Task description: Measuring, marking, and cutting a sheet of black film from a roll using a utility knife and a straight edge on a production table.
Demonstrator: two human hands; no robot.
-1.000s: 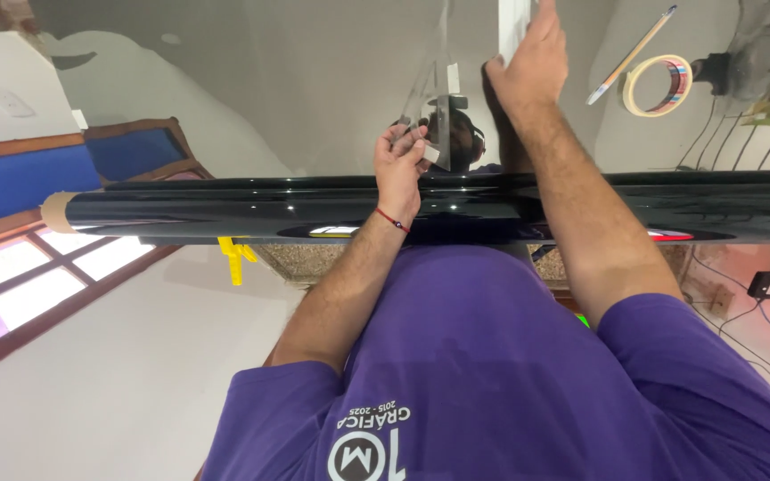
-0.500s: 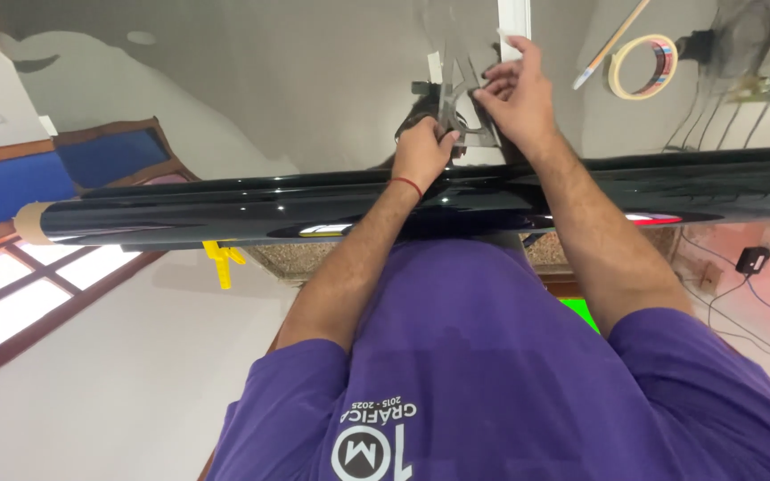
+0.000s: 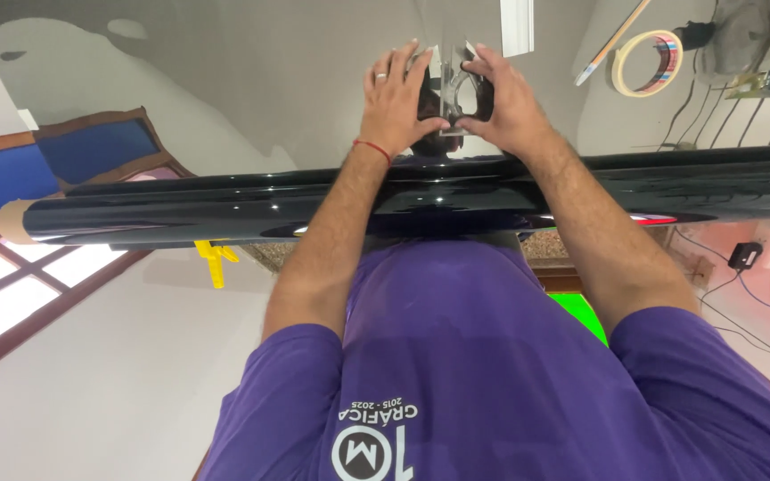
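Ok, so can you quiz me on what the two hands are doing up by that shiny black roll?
1. True or false: the left hand has a red string at its wrist.
2. What lies across under both forearms? A: a glossy black roll. B: a green hose. C: a wooden plank.
3. What do the left hand and the right hand pinch between them?
Key: 1 true; 2 A; 3 the small shiny piece.

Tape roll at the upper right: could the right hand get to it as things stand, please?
Probably yes: the tape roll lies near the right hand, with only a thin stick between. Its fingers grip a small tool, though, with the left hand.
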